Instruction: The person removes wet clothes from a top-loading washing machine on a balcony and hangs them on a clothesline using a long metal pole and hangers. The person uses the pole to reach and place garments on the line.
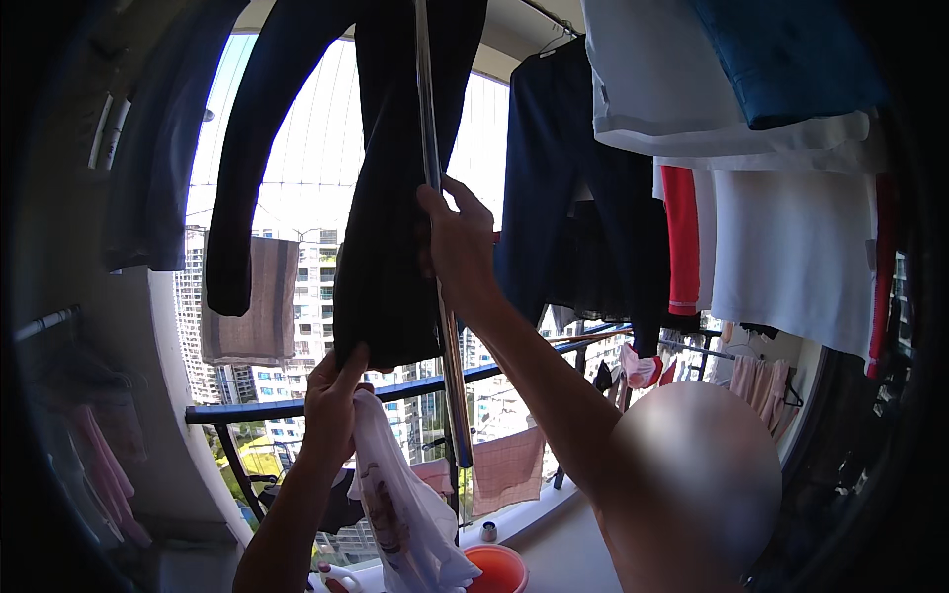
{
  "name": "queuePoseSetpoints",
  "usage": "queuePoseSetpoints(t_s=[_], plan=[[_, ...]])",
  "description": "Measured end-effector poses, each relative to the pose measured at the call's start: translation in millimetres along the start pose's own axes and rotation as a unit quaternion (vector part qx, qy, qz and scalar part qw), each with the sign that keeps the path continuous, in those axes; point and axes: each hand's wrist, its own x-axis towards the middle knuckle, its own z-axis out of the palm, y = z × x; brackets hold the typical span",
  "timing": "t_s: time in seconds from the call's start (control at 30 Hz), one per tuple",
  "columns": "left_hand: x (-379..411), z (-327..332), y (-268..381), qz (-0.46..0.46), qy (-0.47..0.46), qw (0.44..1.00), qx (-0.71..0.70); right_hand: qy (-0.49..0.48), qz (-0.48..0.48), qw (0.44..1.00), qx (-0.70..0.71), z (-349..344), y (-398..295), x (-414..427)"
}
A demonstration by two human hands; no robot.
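Black trousers hang in front of me, one leg between my two hands. My left hand is at the hem of that leg, thumb against the dark cloth. A white garment with a brown print hangs down from the same hand. Higher up and to the right, my right hand is closed around a shiny metal pole. The pole runs nearly upright along the trouser leg, and its lower end hangs free. Some right-hand fingers are hidden behind the pole and cloth.
Dark blue trousers and a white shirt hang at the right. A black railing crosses before the open balcony side, high-rises beyond. An orange-red basin stands below. A blurred round patch covers the lower right.
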Motion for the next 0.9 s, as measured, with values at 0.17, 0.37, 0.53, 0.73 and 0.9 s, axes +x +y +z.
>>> queuePoseSetpoints(t_s=[0.17,0.37,0.53,0.73,0.9], plan=[[18,40,-22,-0.002,-0.086,0.996,-0.026,0.057,-0.019,0.997,-0.045,-47,3,6],[32,82,-51,-0.031,-0.113,0.993,-0.008,0.098,-0.056,0.986,-0.120,-114,12,23],[19,90,-80,-0.034,-0.160,0.985,0.052,0.136,-0.061,0.968,-0.200,-188,23,45],[-23,64,-87,-0.134,-0.222,0.961,0.099,0.202,-0.105,0.912,-0.340,-275,43,77],[-60,32,-97,-0.197,-0.212,0.954,0.081,0.205,-0.098,0.861,-0.455,-320,43,90]])
